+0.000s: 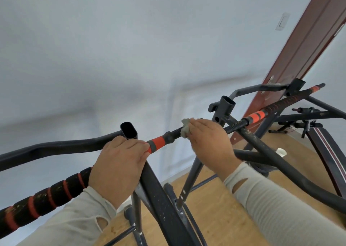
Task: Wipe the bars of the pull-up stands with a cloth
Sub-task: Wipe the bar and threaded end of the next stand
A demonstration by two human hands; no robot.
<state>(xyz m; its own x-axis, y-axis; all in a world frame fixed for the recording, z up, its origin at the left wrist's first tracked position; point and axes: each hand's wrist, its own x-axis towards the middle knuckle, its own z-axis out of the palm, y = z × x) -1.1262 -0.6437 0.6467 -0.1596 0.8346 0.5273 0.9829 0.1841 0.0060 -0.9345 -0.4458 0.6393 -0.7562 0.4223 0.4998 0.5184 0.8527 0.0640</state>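
A pale wall (pixel 131 49) fills the upper view, and a wooden floor (pixel 221 208) shows below between the frame tubes. At the right a dark red door (pixel 299 45) leans across the corner, with a white light switch (pixel 282 21) just beside its edge.

The black pull-up stand (pixel 161 204) takes the lower half. Its top bar (pixel 236 126) runs from lower left to upper right, wrapped in black-and-orange foam at both ends and bare, ridged and dark in the middle. Two open tube ends (pixel 128 130) rise just behind the bar, crowding the stretch between the hands; a curved black handle (pixel 56 148) sweeps off to the left edge. Crossing braces sit close under the bar on the right, leaving little room there.

The left hand (pixel 119 168) wraps its fingers over the bar beside an orange grip band (pixel 157 142). The right hand (pixel 209 142) is curled round a grey-green cloth (pixel 186 128), pressing it onto the bare middle of the bar. Both forearms wear torn light grey sleeves (pixel 280 199).

No writing on the frame is readable.
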